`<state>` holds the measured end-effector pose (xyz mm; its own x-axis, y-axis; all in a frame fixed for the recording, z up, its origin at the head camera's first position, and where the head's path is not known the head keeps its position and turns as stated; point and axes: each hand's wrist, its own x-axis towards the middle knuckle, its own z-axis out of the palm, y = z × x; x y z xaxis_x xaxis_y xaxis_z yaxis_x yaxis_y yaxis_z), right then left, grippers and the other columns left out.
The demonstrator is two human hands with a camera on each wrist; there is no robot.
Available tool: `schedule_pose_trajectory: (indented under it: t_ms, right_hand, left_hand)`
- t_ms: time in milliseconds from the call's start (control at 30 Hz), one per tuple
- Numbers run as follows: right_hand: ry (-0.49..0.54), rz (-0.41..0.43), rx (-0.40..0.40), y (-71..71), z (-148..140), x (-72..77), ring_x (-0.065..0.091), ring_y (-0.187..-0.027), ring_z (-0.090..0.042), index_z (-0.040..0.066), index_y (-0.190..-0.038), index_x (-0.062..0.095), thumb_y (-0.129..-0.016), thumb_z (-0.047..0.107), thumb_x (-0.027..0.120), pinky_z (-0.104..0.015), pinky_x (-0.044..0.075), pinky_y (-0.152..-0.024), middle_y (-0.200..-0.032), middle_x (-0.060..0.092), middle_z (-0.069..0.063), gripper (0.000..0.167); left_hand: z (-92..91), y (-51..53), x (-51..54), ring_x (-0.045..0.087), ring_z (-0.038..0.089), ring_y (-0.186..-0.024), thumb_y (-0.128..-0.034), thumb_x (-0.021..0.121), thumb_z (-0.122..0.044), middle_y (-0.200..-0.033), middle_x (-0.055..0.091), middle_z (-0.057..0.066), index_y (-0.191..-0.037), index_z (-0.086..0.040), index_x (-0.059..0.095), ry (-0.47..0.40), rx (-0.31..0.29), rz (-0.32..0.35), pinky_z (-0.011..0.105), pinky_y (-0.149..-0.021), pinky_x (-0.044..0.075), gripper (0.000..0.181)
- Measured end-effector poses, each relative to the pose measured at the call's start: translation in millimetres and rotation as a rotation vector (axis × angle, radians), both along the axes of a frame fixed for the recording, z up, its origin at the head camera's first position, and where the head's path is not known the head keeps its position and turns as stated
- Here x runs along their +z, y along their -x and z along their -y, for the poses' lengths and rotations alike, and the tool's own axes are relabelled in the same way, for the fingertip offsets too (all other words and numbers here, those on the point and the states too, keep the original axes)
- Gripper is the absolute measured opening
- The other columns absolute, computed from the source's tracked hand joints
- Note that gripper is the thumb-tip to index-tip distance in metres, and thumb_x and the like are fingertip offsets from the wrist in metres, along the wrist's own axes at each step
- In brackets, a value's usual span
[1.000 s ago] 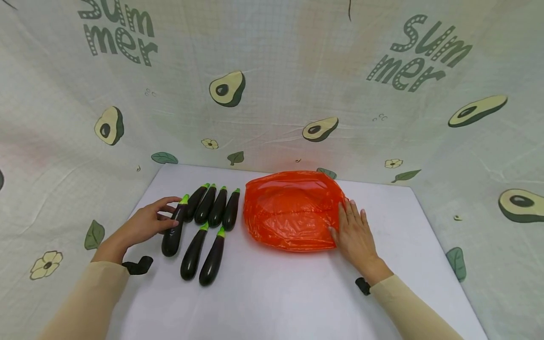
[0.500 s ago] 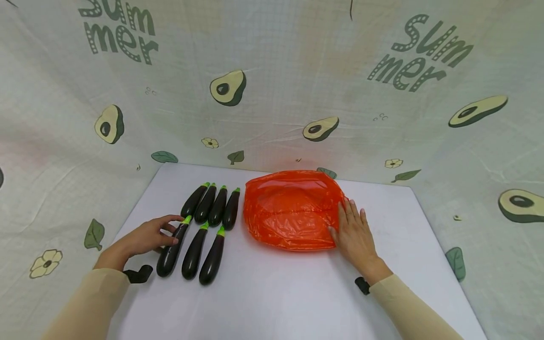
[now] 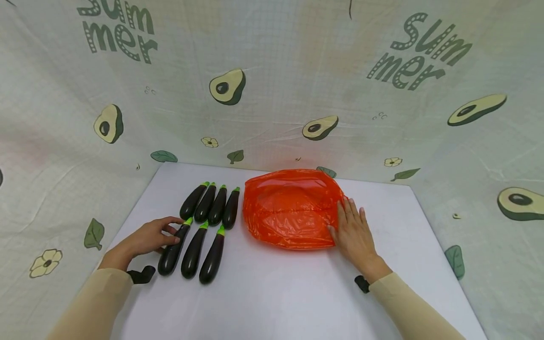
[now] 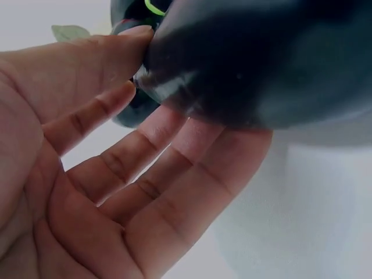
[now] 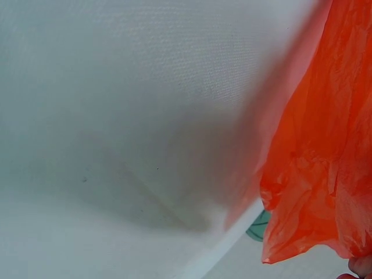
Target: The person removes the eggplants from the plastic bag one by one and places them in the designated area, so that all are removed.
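At the left, my left hand [image 3: 148, 240] holds the leftmost front eggplant [image 3: 171, 255], whose green stem end points away from me. The left wrist view shows the thumb on one side of that dark, glossy eggplant [image 4: 244, 64] and the fingertips under it. Two more eggplants lie beside it to the right, and a back row of several eggplants [image 3: 218, 206] sits just beyond. My right hand [image 3: 356, 236] rests with straight fingers on the right edge of a red plastic bag [image 3: 293, 212]. In the right wrist view the bag [image 5: 325, 163] fills the right side, and only fingertips show at the corner.
Everything lies on a white table [image 3: 289, 297]. Behind it and at both sides hangs a pale cloth [image 3: 272, 94] printed with avocados, leaves and lettering. The back edge of the bag lies close to the table's far edge.
My left hand has brought the held eggplant toward me and down into the front row, left of the other two. In the last half second it has barely shifted. The right hand and bag stay put.
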<state>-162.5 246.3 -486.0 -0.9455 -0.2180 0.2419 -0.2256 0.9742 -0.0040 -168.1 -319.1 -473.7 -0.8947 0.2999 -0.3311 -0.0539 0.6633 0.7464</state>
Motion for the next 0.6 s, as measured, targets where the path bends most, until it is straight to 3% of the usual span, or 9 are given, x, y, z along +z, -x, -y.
schedule_pose_trajectory:
  t_ms: [200,600]
  right_hand:
    - [0.001,0.004,0.001,0.9,0.0,0.9,0.025,-0.157,-0.05,-0.011,-0.159,0.031,-0.101,0.032,0.069,-0.066,0.021,-0.126,-0.167,0.029,-0.032,0.081]
    - [0.005,-0.001,0.002,-0.2,1.0,2.5,0.025,-0.157,-0.049,-0.011,-0.159,0.032,-0.101,0.033,0.069,-0.066,0.02,-0.126,-0.168,0.028,-0.032,0.081]
  left_hand:
    - [-3.9,-0.8,-0.9,0.071,0.025,-0.092,-0.0976,0.074,-0.014,-0.12,0.066,0.026,-0.137,0.001,0.056,0.022,0.033,-0.02,0.041,-0.07,0.064,0.046]
    - [-7.3,1.1,-7.9,0.072,0.026,-0.096,-0.0994,0.073,-0.019,-0.122,0.068,0.026,-0.134,0.001,0.059,0.049,0.058,-0.088,0.04,-0.073,0.064,0.042]
